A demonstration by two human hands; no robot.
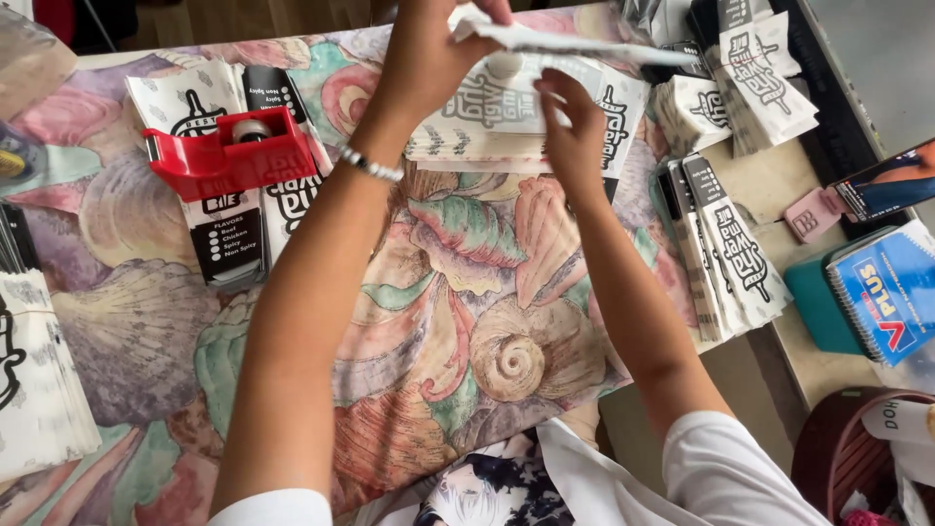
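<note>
Nearest the camera, white sleeves (716,477) are seen. At twelve o'clock a printed paper sleeve (565,41) is pinched by the left hand (429,58) and pressed by the right hand (575,131); folding is judged midway, with flat pieces (735,248) left at three o'clock.

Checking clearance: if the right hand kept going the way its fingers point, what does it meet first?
Likely the folded paper sleeve the left hand holds above it; the right hand points up-screen, nearly touching. Depth is unclear.
</note>
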